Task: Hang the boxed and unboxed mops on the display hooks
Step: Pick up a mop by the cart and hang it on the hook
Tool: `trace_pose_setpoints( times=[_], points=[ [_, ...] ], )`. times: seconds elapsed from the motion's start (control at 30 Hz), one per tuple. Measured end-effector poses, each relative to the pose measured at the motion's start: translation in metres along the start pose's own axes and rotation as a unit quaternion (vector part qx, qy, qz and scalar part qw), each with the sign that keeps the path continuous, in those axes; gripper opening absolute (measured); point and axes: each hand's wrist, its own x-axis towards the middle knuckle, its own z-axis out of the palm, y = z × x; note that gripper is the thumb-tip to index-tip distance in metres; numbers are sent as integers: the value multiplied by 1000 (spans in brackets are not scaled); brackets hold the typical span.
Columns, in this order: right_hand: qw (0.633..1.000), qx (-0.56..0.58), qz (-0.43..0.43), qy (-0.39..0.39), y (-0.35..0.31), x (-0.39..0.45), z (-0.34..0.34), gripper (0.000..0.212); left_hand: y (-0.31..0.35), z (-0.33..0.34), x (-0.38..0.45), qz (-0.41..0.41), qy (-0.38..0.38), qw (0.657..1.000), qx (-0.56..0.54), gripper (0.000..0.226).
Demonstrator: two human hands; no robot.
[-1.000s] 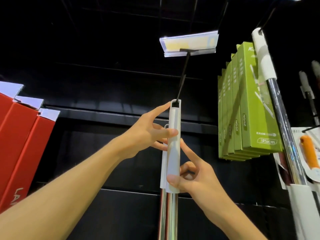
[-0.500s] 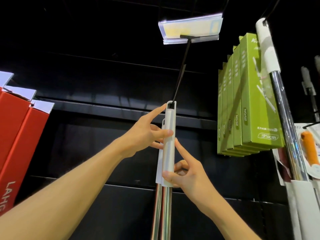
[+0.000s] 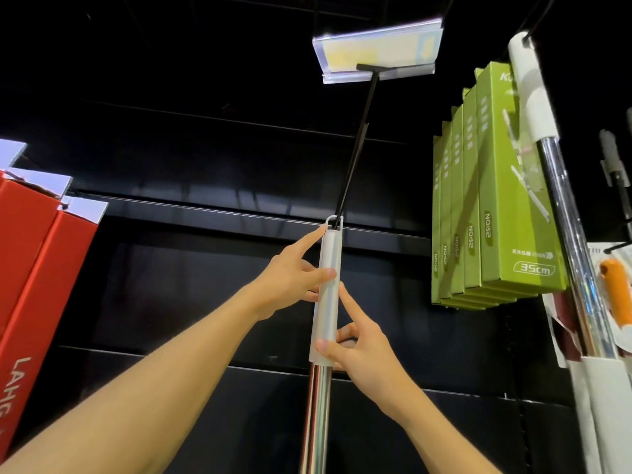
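Dark slatted display wall [image 3: 171, 159], store setting. Black display hook [image 3: 355, 145] sticks out from it with a clear price tag holder [image 3: 376, 56] at its front end. Unboxed mop [image 3: 328, 285], white grip on a chrome pole, upright at centre; loop at its top is around the hook rod. Left hand [image 3: 290, 282] pinches upper grip, index finger extended up to the loop, thumb across the front. Right hand [image 3: 359, 347] pinches lower end of grip between thumb and curled fingers, index pointing up along it. Green boxed mops [image 3: 496, 206] hang in a row at right. Second unboxed mop [image 3: 554, 186] hangs just right of them. Red boxes [image 3: 37, 254] at left edge.
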Motion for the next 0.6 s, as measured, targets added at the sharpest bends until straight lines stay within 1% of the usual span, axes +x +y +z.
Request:
trace_pose_setpoints(
  times=[0.43, 0.5, 0.6],
  points=[
    [1000, -22, 23, -3, 0, -4, 5, 94, -7, 4, -8, 4, 19, 1000, 19, 82],
    [999, -23, 22, -5, 3, -6, 5, 93, -11, 4, -15, 13, 20, 999, 47, 82],
    [999, -35, 23, -3, 9, -12, 5, 87, -19, 4, -33, 23, 9, 993, 119, 80]
  ],
)
